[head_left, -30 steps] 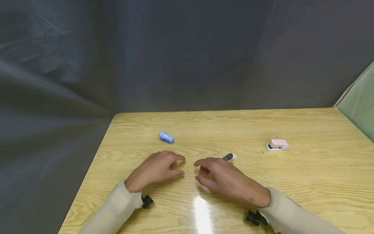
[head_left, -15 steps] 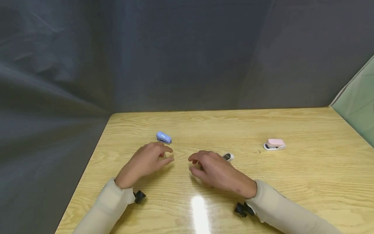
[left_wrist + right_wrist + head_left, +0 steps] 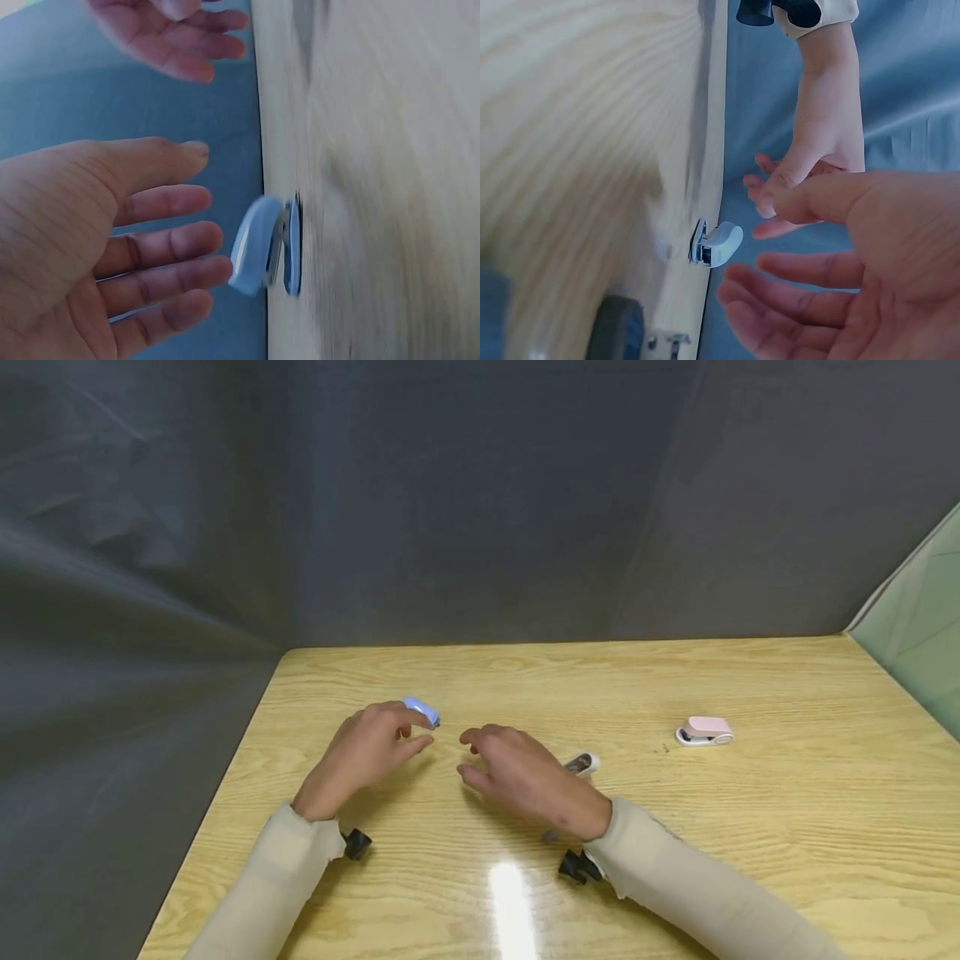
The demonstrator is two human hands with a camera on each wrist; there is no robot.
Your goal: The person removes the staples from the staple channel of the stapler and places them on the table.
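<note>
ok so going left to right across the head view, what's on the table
left hand → blue stapler → right hand → white stapler → pink stapler

Wooden table (image 3: 750, 827) before dark grey curtain (image 3: 480, 502)

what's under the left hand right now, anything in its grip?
Nothing held: the left hand hovers open over bare wooden table, fingers just short of the blue stapler. From the head view its fingertips hide part of the stapler.
</note>
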